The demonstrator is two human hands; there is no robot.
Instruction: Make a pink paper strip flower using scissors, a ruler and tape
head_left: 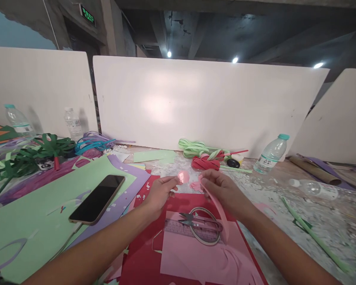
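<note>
Near the near edge of the worktop [338, 229], a pink sheet [180, 253] carries a tape ring [206, 242] with snips [204, 224] lying across it. Above, the right hand's [221, 188] fingers pinch a pink strip [221, 211]; its long axis runs from the fingertips toward the near edge. The left hand's [163, 194] fingers grip a pink disc [183, 177]. Toward the far edge stands a capped bottle [267, 156]; fill level indeterminable.

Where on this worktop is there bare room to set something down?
The green sheet offers room between phone and magenta plastic; the table between green strip and lying bottle looks open but littered. Crowded: the pink sheet, under snips and tape roll.
</note>
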